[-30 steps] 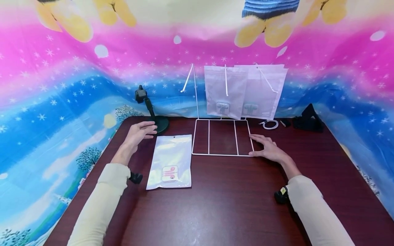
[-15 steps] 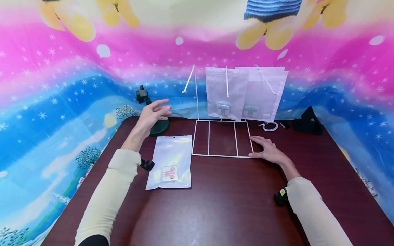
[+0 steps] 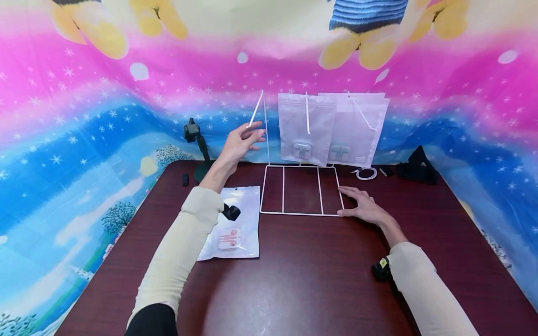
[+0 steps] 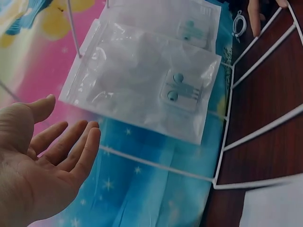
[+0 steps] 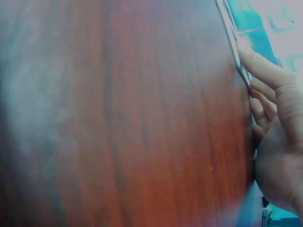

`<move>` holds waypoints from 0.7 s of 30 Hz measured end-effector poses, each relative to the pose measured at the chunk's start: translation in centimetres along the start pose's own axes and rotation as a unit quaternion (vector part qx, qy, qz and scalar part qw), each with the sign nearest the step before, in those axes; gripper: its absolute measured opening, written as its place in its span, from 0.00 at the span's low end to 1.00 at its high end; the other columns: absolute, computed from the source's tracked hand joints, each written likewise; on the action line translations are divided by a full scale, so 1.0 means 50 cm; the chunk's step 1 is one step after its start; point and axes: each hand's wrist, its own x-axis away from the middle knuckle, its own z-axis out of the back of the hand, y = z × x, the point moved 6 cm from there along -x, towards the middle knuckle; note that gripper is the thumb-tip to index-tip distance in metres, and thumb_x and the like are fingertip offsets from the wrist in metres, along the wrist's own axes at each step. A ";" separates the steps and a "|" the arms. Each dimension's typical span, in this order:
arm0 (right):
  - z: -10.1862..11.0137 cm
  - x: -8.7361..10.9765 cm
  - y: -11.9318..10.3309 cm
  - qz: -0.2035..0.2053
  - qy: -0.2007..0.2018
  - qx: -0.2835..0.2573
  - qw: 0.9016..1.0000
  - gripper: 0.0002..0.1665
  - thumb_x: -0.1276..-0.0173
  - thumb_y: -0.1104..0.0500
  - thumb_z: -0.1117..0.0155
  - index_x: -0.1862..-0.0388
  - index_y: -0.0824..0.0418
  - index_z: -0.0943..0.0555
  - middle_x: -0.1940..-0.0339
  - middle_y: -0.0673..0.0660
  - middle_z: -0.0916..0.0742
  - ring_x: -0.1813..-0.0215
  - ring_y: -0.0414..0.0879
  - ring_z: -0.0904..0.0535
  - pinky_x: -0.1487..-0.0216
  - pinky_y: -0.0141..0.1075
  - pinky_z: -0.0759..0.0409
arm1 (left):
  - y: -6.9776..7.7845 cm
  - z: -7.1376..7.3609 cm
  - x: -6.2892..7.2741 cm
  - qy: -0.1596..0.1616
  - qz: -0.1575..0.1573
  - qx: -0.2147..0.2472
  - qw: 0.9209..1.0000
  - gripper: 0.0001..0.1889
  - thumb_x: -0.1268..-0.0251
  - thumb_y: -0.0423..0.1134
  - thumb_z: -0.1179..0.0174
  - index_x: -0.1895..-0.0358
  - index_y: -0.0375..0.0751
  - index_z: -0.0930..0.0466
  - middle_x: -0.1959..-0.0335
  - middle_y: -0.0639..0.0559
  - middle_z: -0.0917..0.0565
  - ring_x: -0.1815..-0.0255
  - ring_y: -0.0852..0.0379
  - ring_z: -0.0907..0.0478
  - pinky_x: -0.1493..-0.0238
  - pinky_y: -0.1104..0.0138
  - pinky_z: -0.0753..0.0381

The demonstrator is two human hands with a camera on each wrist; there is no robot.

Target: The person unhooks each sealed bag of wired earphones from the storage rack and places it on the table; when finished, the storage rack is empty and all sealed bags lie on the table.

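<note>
Left hand (image 3: 239,142) raised with fingers (image 4: 71,146) spread loose, gripping nothing, close to the left peg (image 3: 255,109) of the white wire rack (image 3: 300,213); touching or not, hard to tell. Right hand (image 3: 362,205) flat on the worktop (image 3: 302,280), straight fingers against the rack's base. Two pouches (image 3: 307,128) hanging; another pouch (image 3: 241,219) lying flat on the worktop.
</note>
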 end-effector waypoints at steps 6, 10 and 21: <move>0.000 0.000 0.001 -0.003 0.000 -0.003 1.000 0.53 0.34 0.43 0.25 0.17 0.58 0.37 0.18 0.65 0.38 0.21 0.67 0.48 0.27 0.71 0.54 | 0.017 -0.032 -0.038 0.015 -0.008 0.018 1.000 0.30 0.25 0.53 0.37 0.25 0.45 0.27 0.32 0.45 0.20 0.36 0.51 0.19 0.38 0.57 0.18; 0.002 -0.001 0.002 -0.002 0.001 -0.004 1.000 0.53 0.34 0.43 0.24 0.17 0.59 0.37 0.17 0.65 0.38 0.21 0.67 0.48 0.27 0.71 0.54 | 0.024 -0.049 -0.060 0.031 -0.012 0.043 0.998 0.29 0.23 0.50 0.38 0.25 0.43 0.28 0.32 0.45 0.20 0.37 0.50 0.18 0.38 0.56 0.17; 0.000 -0.002 0.006 -0.001 0.003 -0.003 1.000 0.52 0.34 0.44 0.24 0.17 0.59 0.37 0.18 0.65 0.37 0.21 0.67 0.47 0.27 0.71 0.54 | 0.028 -0.085 -0.099 0.036 -0.005 0.113 0.993 0.29 0.20 0.44 0.41 0.21 0.44 0.35 0.24 0.46 0.29 0.33 0.43 0.21 0.34 0.51 0.21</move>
